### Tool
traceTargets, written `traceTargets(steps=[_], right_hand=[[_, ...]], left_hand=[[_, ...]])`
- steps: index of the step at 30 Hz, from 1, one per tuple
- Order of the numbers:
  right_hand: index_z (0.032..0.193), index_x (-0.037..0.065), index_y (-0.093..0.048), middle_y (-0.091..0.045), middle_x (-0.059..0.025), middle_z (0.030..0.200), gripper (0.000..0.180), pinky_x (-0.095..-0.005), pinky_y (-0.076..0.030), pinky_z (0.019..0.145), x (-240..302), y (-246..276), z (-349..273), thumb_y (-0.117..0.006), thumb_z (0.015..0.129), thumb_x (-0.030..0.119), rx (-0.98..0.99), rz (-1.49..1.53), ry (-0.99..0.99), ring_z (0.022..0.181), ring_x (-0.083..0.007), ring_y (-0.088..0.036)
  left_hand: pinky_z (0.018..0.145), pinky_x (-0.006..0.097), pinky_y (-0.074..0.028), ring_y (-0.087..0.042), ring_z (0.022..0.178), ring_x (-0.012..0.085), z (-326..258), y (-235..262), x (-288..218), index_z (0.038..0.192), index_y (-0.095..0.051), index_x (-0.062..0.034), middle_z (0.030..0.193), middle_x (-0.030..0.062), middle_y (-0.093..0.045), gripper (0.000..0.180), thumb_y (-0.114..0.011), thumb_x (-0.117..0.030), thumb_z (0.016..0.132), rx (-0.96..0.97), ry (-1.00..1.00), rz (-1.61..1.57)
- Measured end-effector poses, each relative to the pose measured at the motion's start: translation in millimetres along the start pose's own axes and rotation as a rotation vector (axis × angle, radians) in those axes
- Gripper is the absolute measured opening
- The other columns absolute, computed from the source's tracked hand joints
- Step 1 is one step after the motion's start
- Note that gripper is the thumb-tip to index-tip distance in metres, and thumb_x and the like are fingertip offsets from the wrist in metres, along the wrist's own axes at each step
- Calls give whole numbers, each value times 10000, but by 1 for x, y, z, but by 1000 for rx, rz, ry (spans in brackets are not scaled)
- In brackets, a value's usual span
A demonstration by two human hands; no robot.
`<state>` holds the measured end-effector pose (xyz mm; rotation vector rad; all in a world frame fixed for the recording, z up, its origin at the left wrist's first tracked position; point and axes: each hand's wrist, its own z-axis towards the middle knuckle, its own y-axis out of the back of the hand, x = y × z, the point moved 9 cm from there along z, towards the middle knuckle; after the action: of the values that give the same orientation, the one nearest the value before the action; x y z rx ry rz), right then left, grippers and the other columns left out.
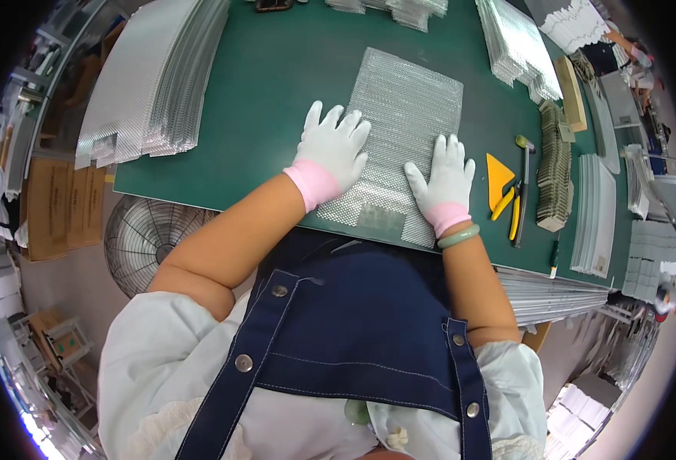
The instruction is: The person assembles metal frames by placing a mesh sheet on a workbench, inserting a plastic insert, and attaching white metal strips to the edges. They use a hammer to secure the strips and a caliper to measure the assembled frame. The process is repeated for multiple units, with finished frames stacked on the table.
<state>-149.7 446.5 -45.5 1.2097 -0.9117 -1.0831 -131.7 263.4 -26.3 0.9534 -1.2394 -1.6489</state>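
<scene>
A silvery perforated metal mesh sheet lies flat on the green tabletop, with a notch cut into its near edge. My left hand, in a white glove with a pink cuff, rests with fingers spread over the sheet's left edge. On its right edge lies my right hand, gloved alike, its thumb stretched apart from the fingers. Neither hand grips anything; both palms face down and are hidden. A pale green bangle circles my right wrist.
Tall stacks of mesh sheets stand at the left and more mesh sheets at the far right. Right of my right hand lie an orange triangular scraper, yellow-handled pliers, a hammer and a screwdriver. A floor fan stands below the table.
</scene>
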Motion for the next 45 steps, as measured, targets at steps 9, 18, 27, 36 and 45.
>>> traceTargets(steps=[9,18,27,36,45], right_hand=[[1455,4,-389,-360,-235,1522,910,-586,-210,1149,2,3,4,-588,837,642,51,10,-40,1427,-386,-309],[1444,17,-410,-398,-246,1488,916,-593,-206,1143,-1,11,9,-613,810,646,52,-4,-18,1397,-406,-335],[1200,-24,-656,-642,-243,1230,653,-376,-431,1047,-50,39,89,-553,920,556,586,498,25,1193,-368,-587],[1238,-11,-629,-661,-258,1181,639,-439,-471,1004,-226,56,280,-648,835,485,-134,147,-622,1160,-371,-623],[1247,-51,-591,-646,-240,1230,756,-413,-466,1000,-262,84,280,-770,748,488,-222,333,-663,1155,-361,-625]], left_hand=[[1172,575,-178,-363,1393,358,23,-10,12,1380,-493,-44,1359,194,-525,653,-566,-471,891,-73,-86,-49],[1178,569,-164,-475,1301,324,57,-5,27,1405,-464,-43,1348,199,-536,720,-574,-517,873,190,-19,-162],[1187,553,-145,-308,1413,405,50,-10,12,1363,-508,-10,1456,253,-422,731,-605,-530,858,31,-93,-194],[1179,559,-166,-353,1387,405,56,-4,11,1359,-504,4,1426,263,-450,759,-632,-522,828,47,-101,-223],[1183,561,-164,-362,1389,400,55,-2,12,1349,-511,8,1428,269,-459,750,-627,-529,840,32,-84,-234]])
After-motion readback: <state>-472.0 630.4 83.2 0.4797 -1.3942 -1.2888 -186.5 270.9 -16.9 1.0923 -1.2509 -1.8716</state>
